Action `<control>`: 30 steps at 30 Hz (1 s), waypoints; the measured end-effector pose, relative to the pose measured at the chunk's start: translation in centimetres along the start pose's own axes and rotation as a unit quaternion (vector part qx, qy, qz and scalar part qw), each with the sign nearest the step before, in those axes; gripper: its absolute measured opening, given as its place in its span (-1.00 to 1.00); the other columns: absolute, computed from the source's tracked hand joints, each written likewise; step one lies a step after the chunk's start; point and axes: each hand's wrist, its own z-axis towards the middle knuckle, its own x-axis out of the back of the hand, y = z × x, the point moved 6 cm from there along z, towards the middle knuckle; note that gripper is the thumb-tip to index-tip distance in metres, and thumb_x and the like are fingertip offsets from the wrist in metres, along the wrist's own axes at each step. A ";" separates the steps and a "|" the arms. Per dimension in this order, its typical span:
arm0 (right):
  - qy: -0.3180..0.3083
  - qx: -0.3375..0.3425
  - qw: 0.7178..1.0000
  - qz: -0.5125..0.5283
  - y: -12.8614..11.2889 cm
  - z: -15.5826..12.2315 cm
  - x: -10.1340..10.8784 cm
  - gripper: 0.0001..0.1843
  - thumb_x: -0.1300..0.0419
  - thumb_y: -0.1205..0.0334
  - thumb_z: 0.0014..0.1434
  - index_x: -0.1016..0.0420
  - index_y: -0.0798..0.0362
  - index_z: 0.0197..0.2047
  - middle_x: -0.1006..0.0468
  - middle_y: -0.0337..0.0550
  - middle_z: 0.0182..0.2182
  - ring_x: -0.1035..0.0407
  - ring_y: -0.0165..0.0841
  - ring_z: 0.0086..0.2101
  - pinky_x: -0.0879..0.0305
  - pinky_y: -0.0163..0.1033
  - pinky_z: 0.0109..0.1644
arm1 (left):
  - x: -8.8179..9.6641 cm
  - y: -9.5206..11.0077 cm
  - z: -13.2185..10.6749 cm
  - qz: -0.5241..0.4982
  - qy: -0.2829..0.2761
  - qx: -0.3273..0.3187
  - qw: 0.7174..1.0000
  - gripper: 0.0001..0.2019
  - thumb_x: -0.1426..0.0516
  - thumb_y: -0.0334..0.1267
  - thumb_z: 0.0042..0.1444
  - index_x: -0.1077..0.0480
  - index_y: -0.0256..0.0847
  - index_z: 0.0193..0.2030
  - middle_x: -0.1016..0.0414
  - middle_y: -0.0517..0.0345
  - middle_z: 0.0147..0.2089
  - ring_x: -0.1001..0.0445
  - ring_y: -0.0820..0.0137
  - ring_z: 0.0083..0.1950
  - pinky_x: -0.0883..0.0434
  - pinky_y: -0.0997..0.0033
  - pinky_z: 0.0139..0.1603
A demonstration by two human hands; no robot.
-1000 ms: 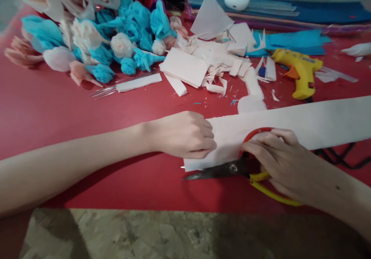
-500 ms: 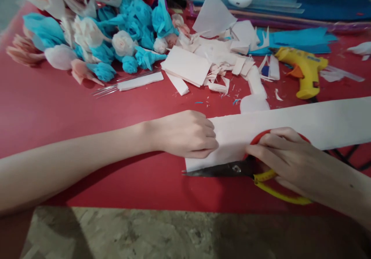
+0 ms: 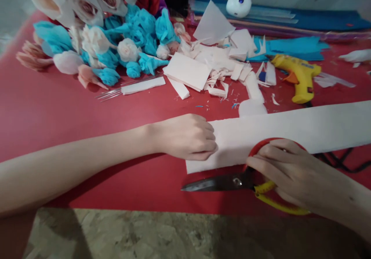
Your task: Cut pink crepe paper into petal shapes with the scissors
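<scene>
The right hand (image 3: 290,170) holds one pair of scissors (image 3: 237,181), blades together. They have moved off the one long white paper (image 3: 278,127), nearer the table's (image 3: 130,181) front edge. The left hand (image 3: 191,137), a fist, still rests on its left end. Bare red table lies left of the blade tips. One yellow glue gun (image 3: 303,75) sits beyond.

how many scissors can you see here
1: the scissors in the right hand, blades beside the near edge of the white strip. More could be hidden under the paper scraps.
</scene>
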 end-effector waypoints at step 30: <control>0.062 -0.405 0.907 0.096 14.4 7.8 -0.6 -0.66 -0.11 0.18 0.21 -0.31 0.10 0.04 -0.36 -0.04 0.00 -0.33 -0.26 -0.08 -0.32 -0.03 -0.05 | 2.2 2.4 0.6 -0.035 -0.118 0.045 0.991 -0.87 -0.03 -0.19 0.21 -0.31 -0.18 -0.30 -0.47 0.19 -0.37 -0.42 0.37 -0.32 -0.29 0.36 -0.31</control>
